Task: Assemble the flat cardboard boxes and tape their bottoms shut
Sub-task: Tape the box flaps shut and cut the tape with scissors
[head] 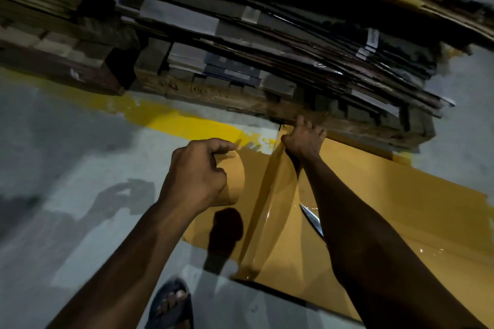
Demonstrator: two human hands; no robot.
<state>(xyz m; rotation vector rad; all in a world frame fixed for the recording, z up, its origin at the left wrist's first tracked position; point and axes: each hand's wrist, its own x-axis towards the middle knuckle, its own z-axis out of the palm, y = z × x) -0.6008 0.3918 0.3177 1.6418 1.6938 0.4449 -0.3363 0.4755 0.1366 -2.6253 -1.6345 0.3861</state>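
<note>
Box point(374, 189) lies flat on the floor point(80, 141) by a pallet point(213, 93), with a tape strip point(263, 208) along its seam. Right hand point(304, 139), fingers spread, presses the strip's far end. Left hand point(197, 176) curls round what looks like the tape roll point(235, 181). Best to keep the strip taut, rub it flat and avoid the knife point(311, 219).

Nothing legible shows anywhere: the pale labels point(373, 38) on the stacked flat cardboard point(267, 43) are too dim and blurred to read, and the brown cardboard box point(387, 195) on the floor bears no readable print.
</note>
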